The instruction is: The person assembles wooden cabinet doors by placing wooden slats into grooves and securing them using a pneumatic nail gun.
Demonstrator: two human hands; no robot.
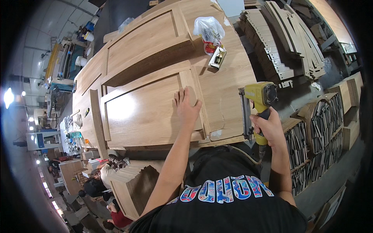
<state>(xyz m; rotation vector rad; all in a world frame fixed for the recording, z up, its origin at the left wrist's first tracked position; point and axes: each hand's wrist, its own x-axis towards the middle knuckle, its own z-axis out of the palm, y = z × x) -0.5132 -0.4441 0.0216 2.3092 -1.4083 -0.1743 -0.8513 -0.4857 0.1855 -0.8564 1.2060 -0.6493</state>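
My left hand lies flat with fingers spread on the right end of a wooden framed panel, a cabinet door by its look. My right hand is wrapped around the handle of a yellow nail gun. The gun is held off the right end of the worktable, its black magazine toward the table and an air hose running from the base of its handle. Behind the panel is a stack of similar framed panels.
A plastic bag and a small box of fasteners sit on the wooden tabletop. Bundled strips and stacked long boards stand to the right. Stacked boards and people are at the lower left.
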